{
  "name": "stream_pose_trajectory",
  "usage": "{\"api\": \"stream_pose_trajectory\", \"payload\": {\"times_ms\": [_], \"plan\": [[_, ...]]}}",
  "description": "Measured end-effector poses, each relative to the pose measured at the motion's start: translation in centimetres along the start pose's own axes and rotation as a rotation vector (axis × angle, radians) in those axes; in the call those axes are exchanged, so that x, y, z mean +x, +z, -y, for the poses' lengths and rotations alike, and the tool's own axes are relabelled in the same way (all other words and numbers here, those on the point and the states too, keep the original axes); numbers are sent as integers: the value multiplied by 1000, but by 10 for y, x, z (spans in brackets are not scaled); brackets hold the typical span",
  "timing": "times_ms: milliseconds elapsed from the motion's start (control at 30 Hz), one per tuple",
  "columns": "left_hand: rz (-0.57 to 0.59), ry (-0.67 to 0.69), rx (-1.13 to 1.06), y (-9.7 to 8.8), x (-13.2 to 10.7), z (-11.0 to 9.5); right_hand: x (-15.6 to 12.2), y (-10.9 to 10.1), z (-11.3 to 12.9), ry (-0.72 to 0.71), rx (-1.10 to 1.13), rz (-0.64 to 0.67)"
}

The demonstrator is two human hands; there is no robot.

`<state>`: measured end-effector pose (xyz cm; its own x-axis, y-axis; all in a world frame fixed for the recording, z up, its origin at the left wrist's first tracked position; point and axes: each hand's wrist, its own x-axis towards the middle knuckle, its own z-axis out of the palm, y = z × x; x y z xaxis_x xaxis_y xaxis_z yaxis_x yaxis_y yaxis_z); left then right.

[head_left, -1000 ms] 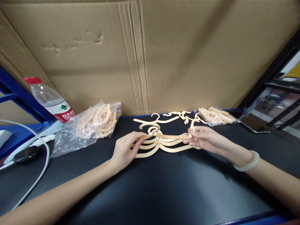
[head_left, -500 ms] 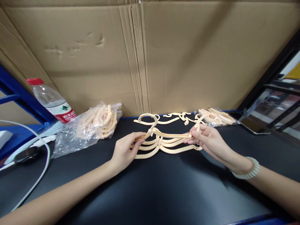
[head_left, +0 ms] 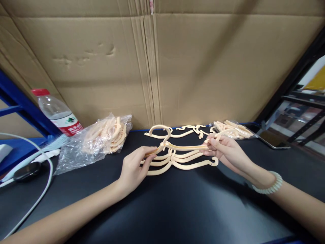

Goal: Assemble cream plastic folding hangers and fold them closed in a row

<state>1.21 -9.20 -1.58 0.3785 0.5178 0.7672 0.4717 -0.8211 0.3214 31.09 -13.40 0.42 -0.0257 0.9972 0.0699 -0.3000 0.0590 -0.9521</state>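
Fingers of the left hand (head_left: 133, 169) pinch the left arm of a beige hanger (head_left: 188, 148), thumb on the near side, wrist nearly straight, the forearm slanting in from the lower left corner. From the lower right comes the right hand (head_left: 228, 150), a pale bracelet (head_left: 278, 183) at its wrist, with thumb and forefinger clamped on a thin curved piece (head_left: 223, 132). The hanger spans the gap between the hands, hook upward, above a stack of hangers (head_left: 193, 166) on the black desk (head_left: 167, 210); its right tip lies at the right fingertips, though whether it joins the curved piece cannot be told. Writing shows on a clear bottle (head_left: 56, 112) at far left: its label (head_left: 67, 124), white above and red below, bears a dark green emblem and the characters 农夫山. Beside the bottle lies a plastic bag (head_left: 78, 150) of beige pieces; behind the right hand, a second bag (head_left: 238, 130).
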Motion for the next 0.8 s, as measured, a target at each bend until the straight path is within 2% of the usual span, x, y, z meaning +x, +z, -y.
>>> {"api": "stream_pose_trajectory", "payload": {"times_ms": [200,467,600,800], "plan": [[15,4,18,-1,2,6,-2,-4,9,158,-27,155],[1,48,35,-1,3,1,-1,-8,4,254,-34,204],[6,81,40,-1,3,2,-2,-7,3,242,-70,186],[7,79,21,0,1,3,-2,-1,-8,98,-95,70]]}}
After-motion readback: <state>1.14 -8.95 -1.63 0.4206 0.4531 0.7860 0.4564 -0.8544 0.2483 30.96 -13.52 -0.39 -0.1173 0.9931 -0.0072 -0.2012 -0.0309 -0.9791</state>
